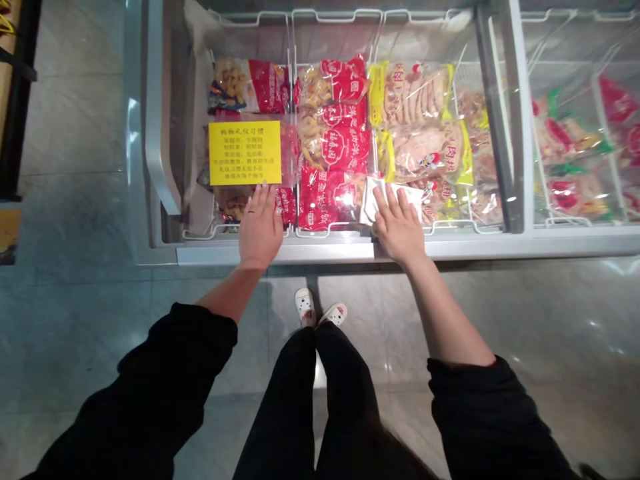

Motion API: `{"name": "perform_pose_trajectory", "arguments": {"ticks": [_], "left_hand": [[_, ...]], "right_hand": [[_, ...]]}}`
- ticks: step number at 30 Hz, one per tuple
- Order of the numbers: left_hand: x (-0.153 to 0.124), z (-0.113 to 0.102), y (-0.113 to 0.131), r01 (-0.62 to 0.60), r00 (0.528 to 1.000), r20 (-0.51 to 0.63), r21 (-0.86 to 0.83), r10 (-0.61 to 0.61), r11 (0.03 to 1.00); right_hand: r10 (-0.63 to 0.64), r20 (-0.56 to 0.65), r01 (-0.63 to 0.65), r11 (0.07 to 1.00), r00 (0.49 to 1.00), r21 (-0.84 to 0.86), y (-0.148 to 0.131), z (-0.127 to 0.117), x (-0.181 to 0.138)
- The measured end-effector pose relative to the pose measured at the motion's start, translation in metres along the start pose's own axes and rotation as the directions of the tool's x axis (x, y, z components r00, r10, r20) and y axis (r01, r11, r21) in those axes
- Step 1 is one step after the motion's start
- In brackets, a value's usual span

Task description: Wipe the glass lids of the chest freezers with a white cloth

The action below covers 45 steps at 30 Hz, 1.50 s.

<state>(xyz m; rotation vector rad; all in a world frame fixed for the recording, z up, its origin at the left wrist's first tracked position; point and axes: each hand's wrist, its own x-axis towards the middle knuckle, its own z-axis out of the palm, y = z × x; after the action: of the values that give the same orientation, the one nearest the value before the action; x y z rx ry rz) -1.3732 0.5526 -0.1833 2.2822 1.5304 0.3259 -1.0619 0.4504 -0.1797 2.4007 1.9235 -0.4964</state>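
Both of my hands rest on the glass lid (340, 40) of a chest freezer. My left hand (261, 223) lies flat with its fingers stretched out, the tips just below a yellow printed notice (245, 153). Under my right hand (399, 223) is a folded white cloth (369, 199), pressed against the glass by spread fingers. Through the glass show red bags of frozen food (333, 143) in the middle basket and yellow-edged bags of meat (420, 150) to their right. More red and dark bags (247, 87) lie at the left, partly behind the notice.
A silver frame with a curved handle (163, 160) runs along the lid's left side. At the right, another freezer section (580, 147) holds more bags. The freezer's front edge (280, 253) is near my feet, in white shoes (304, 303) on a grey tiled floor (200, 280). A shelf (20, 100) stands far left.
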Motion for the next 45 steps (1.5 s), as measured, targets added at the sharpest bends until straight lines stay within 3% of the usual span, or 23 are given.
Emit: {"name": "perform_pose_trajectory", "arguments": {"ticks": [4, 8, 10, 13, 17, 21, 25, 30, 34, 38, 42, 45], "left_hand": [[0.0, -0.001, 0.001, 0.006, 1.0, 0.0, -0.014, -0.006, 1.0], [0.0, -0.002, 0.003, 0.013, 1.0, 0.005, -0.023, -0.013, 1.0], [0.0, -0.002, 0.003, 0.015, 1.0, 0.002, -0.011, -0.015, 1.0], [0.0, -0.003, 0.004, 0.016, 1.0, -0.008, 0.004, -0.016, 1.0], [0.001, -0.003, 0.005, 0.012, 1.0, -0.006, -0.011, -0.012, 1.0], [0.001, -0.002, 0.004, 0.018, 1.0, -0.007, -0.026, -0.018, 0.999], [0.001, -0.001, 0.003, 0.007, 1.0, -0.014, -0.021, -0.007, 1.0], [0.001, 0.001, 0.0, -0.001, 1.0, -0.024, -0.038, 0.0, 0.999], [0.001, 0.002, 0.0, -0.002, 1.0, -0.028, -0.046, 0.001, 0.999], [0.001, 0.001, 0.003, 0.006, 1.0, -0.027, -0.052, -0.008, 0.999], [0.001, 0.0, 0.004, 0.014, 0.999, -0.031, -0.03, -0.015, 0.999], [0.001, 0.0, 0.003, 0.014, 1.0, -0.027, 0.008, -0.013, 1.0]], "right_hand": [[-0.024, 0.033, 0.025, 0.999, 0.999, -0.037, -0.029, 0.006, -0.029], [-0.111, 0.034, 0.112, 0.993, 0.993, -0.023, -0.064, 0.01, -0.017], [-0.158, 0.047, 0.159, 0.987, 0.986, -0.001, -0.061, 0.007, 0.0], [-0.153, 0.055, 0.151, 0.988, 0.987, 0.024, -0.035, 0.0, 0.013], [-0.056, 0.032, 0.054, 0.997, 0.998, 0.052, -0.009, -0.001, -0.014], [-0.041, 0.029, 0.041, 0.999, 0.999, 0.026, -0.029, 0.007, -0.039], [-0.091, 0.043, 0.091, 0.996, 0.995, 0.001, -0.053, 0.01, -0.013], [-0.134, 0.041, 0.133, 0.991, 0.99, 0.014, -0.028, 0.001, 0.017], [-0.042, 0.028, 0.042, 0.999, 0.999, 0.012, -0.01, -0.001, -0.013], [-0.085, 0.044, 0.085, 0.996, 0.995, 0.008, -0.035, 0.006, -0.032], [-0.153, 0.061, 0.151, 0.988, 0.986, 0.033, -0.062, 0.006, -0.002], [-0.171, 0.055, 0.169, 0.985, 0.984, 0.047, -0.055, -0.001, 0.019]]}}
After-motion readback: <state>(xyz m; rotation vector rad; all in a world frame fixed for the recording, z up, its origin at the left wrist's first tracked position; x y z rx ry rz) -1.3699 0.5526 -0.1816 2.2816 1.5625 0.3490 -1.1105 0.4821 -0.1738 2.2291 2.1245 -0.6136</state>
